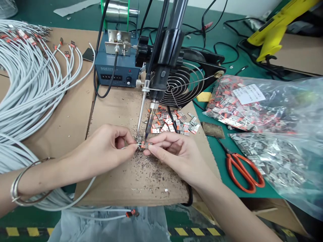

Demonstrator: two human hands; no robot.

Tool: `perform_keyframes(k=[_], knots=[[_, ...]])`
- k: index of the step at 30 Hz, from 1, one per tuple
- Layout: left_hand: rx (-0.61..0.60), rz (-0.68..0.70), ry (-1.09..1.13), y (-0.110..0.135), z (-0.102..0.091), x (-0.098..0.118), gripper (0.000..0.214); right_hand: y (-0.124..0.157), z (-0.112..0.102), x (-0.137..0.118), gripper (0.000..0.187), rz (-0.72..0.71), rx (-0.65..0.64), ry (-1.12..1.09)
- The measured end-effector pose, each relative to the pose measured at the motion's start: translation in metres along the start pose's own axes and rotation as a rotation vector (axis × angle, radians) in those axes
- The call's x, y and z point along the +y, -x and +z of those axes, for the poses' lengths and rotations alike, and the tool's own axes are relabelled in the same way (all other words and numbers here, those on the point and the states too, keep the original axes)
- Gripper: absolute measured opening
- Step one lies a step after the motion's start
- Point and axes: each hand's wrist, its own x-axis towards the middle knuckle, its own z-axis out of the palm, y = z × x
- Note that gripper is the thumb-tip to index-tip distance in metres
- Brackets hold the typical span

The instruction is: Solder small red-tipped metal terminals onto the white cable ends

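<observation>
1. Green bench (80,22) spreads out beyond my hands, and beneath them lies a sheet of cardboard (113,188) speckled with dark crumbs.
2. Between my two hands, just under the soldering iron (161,74), sits a small orange-marked connector (144,145); the iron's tip is at it or right above it, I can't tell which.
3. My right hand (176,151) pinches the connector's right end between thumb and fingers. My left hand (108,144) has thumb and forefinger pressed together at its left end, on what looks like a thin wire end, mostly hidden by my fingertips.
4. I judge the connector very light, stiff and fiddly, its thin contacts easy to bend. The outer edges are the place to hold it, fingertips only, away from the hot tip; a wire so fine would want a soft, steady pinch.
5. Just beyond my right hand, more connectors lie in a loose pile (174,122); off to its right are orange-handled scissors (236,164) and a clear bag of metal parts (272,158).
6. Left of my left hand, pale cables (27,97) lie in a thick bundle, springy I'd guess.
</observation>
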Motion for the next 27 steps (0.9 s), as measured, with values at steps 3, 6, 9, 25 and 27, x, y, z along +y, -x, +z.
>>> perform_keyframes(k=[3,6,9,25,27], knots=[[-0.003,0.007,-0.008,-0.0004,-0.0003,-0.0005,0.014,-0.0006,0.0010,-0.0007,0.009,0.003,0.010,0.012],[-0.002,0.012,-0.005,-0.0008,-0.0007,-0.0008,0.014,-0.0012,0.0010,-0.0007,0.010,0.006,0.005,0.004],[0.007,0.020,0.009,-0.0017,-0.0005,-0.0016,0.012,-0.0016,-0.0002,0.0005,0.009,0.010,-0.013,-0.018],[0.057,0.080,0.050,-0.0017,-0.0010,0.0026,0.011,-0.0029,-0.0037,0.0037,0.007,-0.023,-0.080,-0.067],[0.063,0.091,0.057,-0.0020,-0.0013,0.0016,0.011,-0.0029,-0.0035,0.0035,0.007,-0.023,-0.079,-0.069]])
